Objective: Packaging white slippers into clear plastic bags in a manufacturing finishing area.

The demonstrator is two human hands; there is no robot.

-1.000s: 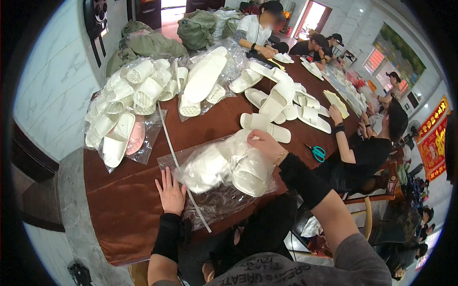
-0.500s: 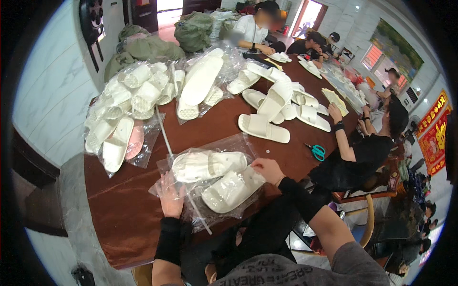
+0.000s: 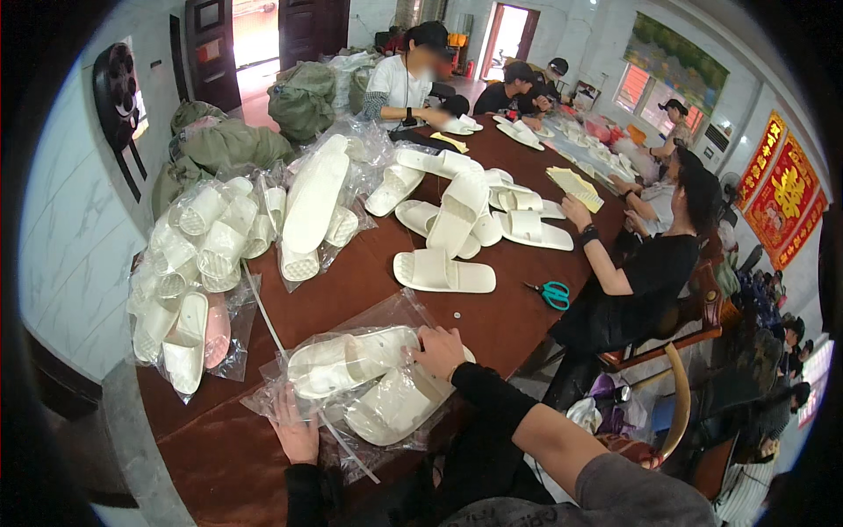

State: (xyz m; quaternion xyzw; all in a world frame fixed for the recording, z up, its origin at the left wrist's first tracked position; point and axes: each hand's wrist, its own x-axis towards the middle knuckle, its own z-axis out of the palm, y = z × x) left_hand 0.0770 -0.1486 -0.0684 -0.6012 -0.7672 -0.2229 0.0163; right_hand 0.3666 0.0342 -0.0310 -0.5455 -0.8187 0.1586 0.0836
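Note:
In front of me a clear plastic bag (image 3: 399,309) holds a pair of white slippers, the upper slipper (image 3: 338,362) and the lower slipper (image 3: 395,408), lying side by side. My left hand (image 3: 296,430) rests at the bag's left edge, fingers extended and touching the film. Over the right end of the slippers lies my right hand (image 3: 439,353), its fingers apart against the upper slipper's end. Part of the lower slipper is hidden by that hand. A thin white strip (image 3: 262,309) runs past the bag, partly covered by it.
Bagged white slippers (image 3: 224,228) are heaped at the left, with a pink slipper (image 3: 218,329) beside them. Loose white slippers (image 3: 457,211) lie across the brown table (image 3: 211,439). Teal-handled scissors (image 3: 553,294) are at the right edge. A co-worker (image 3: 659,237) sits to the right.
My right hand has moved left from the bag's right side onto the slippers. The view has shifted, so the whole scene sits further left and the people show lower.

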